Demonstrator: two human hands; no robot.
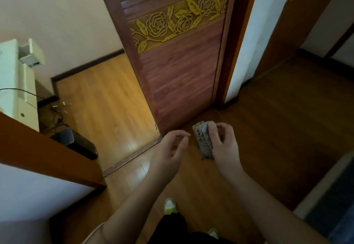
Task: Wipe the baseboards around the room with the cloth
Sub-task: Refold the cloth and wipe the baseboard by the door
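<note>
2 hands (168,148), 1 cloth (203,142), 1 carved door (178,56), 2 shoes (170,206), 1 white cabinet (11,83)

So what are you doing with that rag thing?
A person stands in a doorway holding a grey cloth in the right hand, folded small. The left hand is beside it, fingers loosely curled, holding nothing. Both hands are up in the air over the wooden floor, in front of an open brown door. The dark baseboard runs along the wall in the next room, and the cloth is not touching it yet.
</note>
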